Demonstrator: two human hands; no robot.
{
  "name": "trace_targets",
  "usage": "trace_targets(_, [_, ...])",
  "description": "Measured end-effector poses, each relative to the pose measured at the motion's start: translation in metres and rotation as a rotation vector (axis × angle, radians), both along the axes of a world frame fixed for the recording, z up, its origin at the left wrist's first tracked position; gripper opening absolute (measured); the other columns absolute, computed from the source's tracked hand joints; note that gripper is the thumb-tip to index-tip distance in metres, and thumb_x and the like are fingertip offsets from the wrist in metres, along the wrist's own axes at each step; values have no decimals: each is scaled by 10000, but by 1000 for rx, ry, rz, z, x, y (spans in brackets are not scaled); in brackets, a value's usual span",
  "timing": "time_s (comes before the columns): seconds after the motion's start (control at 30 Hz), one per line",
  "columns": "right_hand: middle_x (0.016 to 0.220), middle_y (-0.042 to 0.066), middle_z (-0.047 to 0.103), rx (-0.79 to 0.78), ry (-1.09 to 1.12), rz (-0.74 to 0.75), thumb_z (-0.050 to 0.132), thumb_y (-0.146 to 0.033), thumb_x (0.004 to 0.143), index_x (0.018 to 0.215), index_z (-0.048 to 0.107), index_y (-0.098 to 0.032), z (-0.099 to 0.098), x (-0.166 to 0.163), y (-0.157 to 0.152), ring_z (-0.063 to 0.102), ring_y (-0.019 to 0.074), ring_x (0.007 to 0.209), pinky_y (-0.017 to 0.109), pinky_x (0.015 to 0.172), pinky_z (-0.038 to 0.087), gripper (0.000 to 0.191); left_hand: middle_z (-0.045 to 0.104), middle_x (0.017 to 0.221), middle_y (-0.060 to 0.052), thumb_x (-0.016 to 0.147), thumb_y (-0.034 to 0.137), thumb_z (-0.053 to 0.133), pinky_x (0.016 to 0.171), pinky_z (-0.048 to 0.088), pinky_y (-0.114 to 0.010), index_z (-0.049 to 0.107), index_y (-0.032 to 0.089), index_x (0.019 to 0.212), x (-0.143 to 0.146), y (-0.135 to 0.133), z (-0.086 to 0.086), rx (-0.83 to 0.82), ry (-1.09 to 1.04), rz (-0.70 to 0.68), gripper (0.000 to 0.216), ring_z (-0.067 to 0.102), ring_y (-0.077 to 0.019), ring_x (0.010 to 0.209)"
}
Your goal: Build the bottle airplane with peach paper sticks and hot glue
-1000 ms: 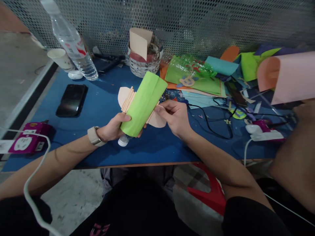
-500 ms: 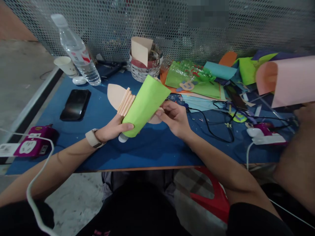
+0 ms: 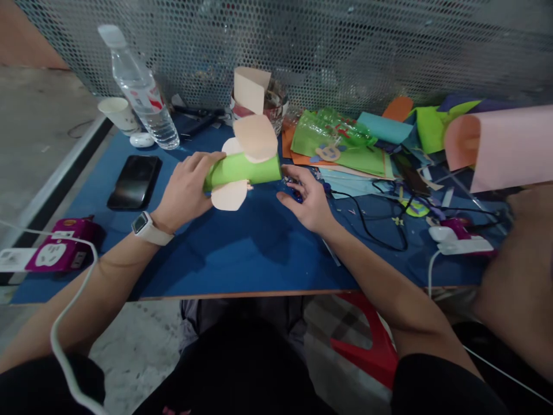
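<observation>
My left hand (image 3: 185, 185) is wrapped around the left end of a green paper-covered tube (image 3: 253, 170), held nearly level above the table. A large beige rounded paper piece (image 3: 257, 136) sticks up from the tube's far side, with a second one partly behind it. Another beige paper piece (image 3: 228, 197) juts out on the near side. The tube's left end is hidden under my fingers. Just off its right end, my right hand (image 3: 309, 200) has its fingers curved and apart, with nothing in them.
A water bottle (image 3: 149, 106), a paper cup (image 3: 117, 114) and a phone (image 3: 133, 181) are on the blue table (image 3: 242, 259) at left. Behind stands a woven basket (image 3: 276, 109). Coloured paper (image 3: 358, 153), scraps and a black cable (image 3: 365, 222) lie at right, near another person's arm (image 3: 518, 259).
The green tube has turned from slanting to nearly level and rolled, so the beige pieces face up and the sticks are mostly hidden. My right hand has come off it.
</observation>
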State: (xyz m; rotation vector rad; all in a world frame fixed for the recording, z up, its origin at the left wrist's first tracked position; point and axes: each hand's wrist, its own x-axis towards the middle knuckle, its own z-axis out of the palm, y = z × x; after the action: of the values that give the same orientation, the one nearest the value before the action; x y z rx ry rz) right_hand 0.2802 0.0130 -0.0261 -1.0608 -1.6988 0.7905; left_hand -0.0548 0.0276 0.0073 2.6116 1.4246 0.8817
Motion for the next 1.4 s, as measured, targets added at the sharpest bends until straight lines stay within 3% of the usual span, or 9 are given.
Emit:
trace_targets(0.17, [1715,157,663,-64,27,58,898,-544,934,1704,575,-322,-6,2,2,692,396,1506,604,1228,624,864,707,1592,-221,1120,393,677,1083,554,-577,627,191,1653,2,-3,0,28,160,-11,572,685,-462,1352])
trace_targets(0.37, [1679,182,666,-70,26,130,963,-734,865,1697,572,-285,-4,-5,-5,740,387,1405,549,1148,686,1024,717,1573,-203,1026,233,733,1151,536,-608,655,227,1609,4,-6,-5,69,81,-39,589,661,-454,1418])
trace_targets(0.5, [1576,166,713,-67,48,108,962,-789,853,1619,611,-301,2,-9,-11,755,374,1347,542,1125,694,974,722,1563,-189,1023,180,708,1171,529,-608,647,258,1618,7,-9,-1,83,75,-53,603,655,-440,1432])
trace_targets(0.83, [1420,125,760,-135,93,156,1076,-665,771,1462,649,-300,-6,-11,-9,797,316,1160,479,977,713,891,720,1587,-172,948,88,665,1201,533,-624,657,273,1621,6,-5,-4,52,99,-66,698,637,-428,1459])
trace_targets(1.0, [1441,133,757,-95,24,139,1069,-663,772,1458,668,-294,-9,-13,-9,792,320,1137,471,901,719,877,737,1572,-180,1020,101,596,1244,534,-630,663,234,1629,2,-5,-1,93,135,-85,627,647,-423,1488])
trace_targets(1.23, [1500,157,758,6,-82,126,984,-589,874,1471,675,-277,-6,-13,-11,784,337,1175,504,929,720,741,677,1681,-227,1031,159,610,1345,481,-659,413,166,1818,-3,0,0,97,67,-45,811,618,-439,1578])
trace_targets(1.4, [1485,149,765,27,-120,116,993,-557,869,1455,685,-286,-3,-12,-13,780,339,1162,534,949,720,715,706,1659,-204,1067,174,580,1368,447,-657,359,173,1855,-2,0,-3,98,46,-60,819,591,-426,1616])
